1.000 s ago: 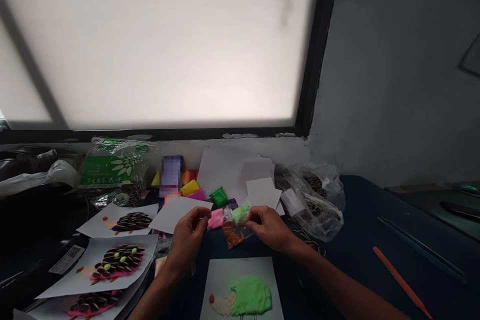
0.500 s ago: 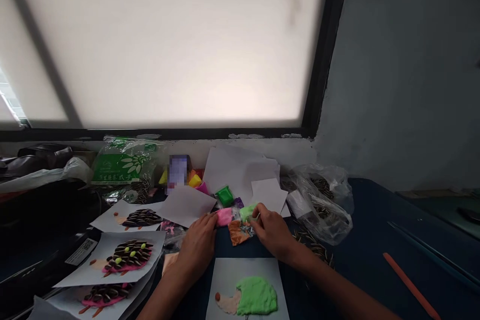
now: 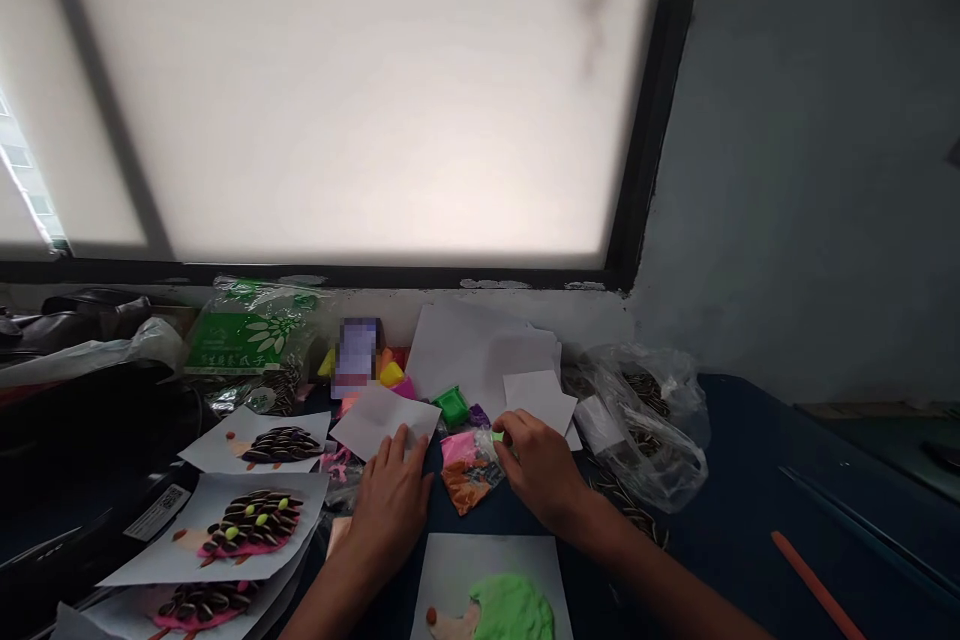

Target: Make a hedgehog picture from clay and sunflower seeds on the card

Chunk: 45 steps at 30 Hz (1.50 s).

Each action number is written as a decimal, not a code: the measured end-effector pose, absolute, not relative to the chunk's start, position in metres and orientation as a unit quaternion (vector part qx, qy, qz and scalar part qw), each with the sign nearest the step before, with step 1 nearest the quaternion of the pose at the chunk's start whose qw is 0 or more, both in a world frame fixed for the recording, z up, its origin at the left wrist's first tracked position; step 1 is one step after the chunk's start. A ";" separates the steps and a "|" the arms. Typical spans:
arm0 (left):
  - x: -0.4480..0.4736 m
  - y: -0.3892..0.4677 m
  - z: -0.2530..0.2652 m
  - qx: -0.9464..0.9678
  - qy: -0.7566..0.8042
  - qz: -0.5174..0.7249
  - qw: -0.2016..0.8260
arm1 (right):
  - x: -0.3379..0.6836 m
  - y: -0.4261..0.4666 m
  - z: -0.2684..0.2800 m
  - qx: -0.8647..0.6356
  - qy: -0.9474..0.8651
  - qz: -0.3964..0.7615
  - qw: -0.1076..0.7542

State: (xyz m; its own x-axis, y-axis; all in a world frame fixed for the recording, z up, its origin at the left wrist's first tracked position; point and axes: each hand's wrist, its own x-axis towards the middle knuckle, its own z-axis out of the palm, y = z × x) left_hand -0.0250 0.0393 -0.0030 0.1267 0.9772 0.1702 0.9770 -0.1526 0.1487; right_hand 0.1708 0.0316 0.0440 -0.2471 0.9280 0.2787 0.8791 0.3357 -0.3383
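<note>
My left hand [image 3: 393, 492] lies flat with fingers stretched out, its fingertips at the edge of a loose white sheet [image 3: 386, 420]. My right hand [image 3: 541, 468] pinches a packet of light green clay [image 3: 498, 437], mostly hidden behind the fingers. Just left of those fingertips is a pink clay packet [image 3: 456, 448], with an orange-brown clay packet [image 3: 466, 490] against its near side. Closer to me lies a paper [image 3: 442, 560] bearing a hedgehog shape with a bright green clay body [image 3: 514, 608], a beige snout and a brown nose. Its lower part is cut off by the frame.
Hedgehog pictures covered with sunflower seeds [image 3: 259, 520] are stacked at left. A green seed bag [image 3: 244, 345], a blurred-out phone-like object [image 3: 356, 358] and white papers [image 3: 457, 350] stand behind. At right are a clear bag of seeds [image 3: 649, 420] and an orange strip [image 3: 814, 582].
My left hand has come off the pink packet and flattened out. The green packet has slipped mostly behind my right fingers. The view has tilted slightly upward.
</note>
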 end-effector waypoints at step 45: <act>-0.025 0.048 -0.017 0.748 0.514 0.410 0.084 | 0.113 0.057 0.050 -0.486 -0.868 -0.038 0.099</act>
